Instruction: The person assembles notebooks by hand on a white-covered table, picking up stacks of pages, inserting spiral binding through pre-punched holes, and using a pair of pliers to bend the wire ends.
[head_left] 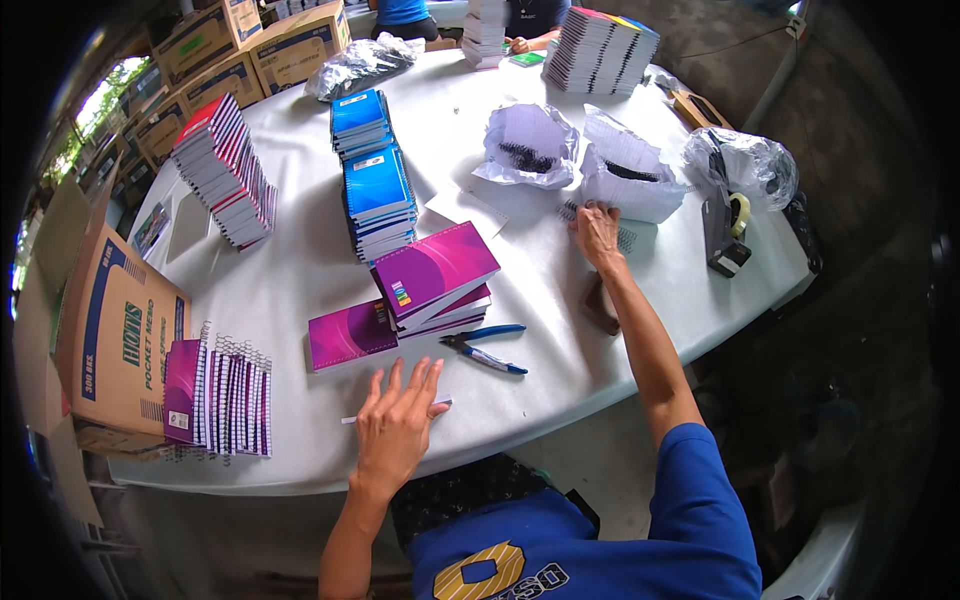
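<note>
My left hand point(393, 425) is spread palm down near the table's front edge, over a thin notebook point(350, 420) seen nearly edge-on. Most of that notebook is hidden beneath the hand. Farther off to the right, the fingers of my right hand point(598, 238) are bent down onto a dark wire spiral point(568, 211); their tips are partly hidden. More coiled wire point(627, 239) lies just right of that hand. Between my hands rest blue-handled pliers point(487, 350), jaws pointing left. Beyond my left hand stand a purple-covered notebook stack point(438, 268) and a lower purple pile point(352, 335).
Spiral-bound purple notebooks point(235, 400) stand beside a cardboard box point(130, 330) at left. Blue point(378, 185) and red point(225, 170) notebook stacks rise farther back. Wrappings with spirals point(528, 145) point(630, 170), a tape dispenser point(722, 235) and a dark block point(600, 305) occupy the right. People sit opposite.
</note>
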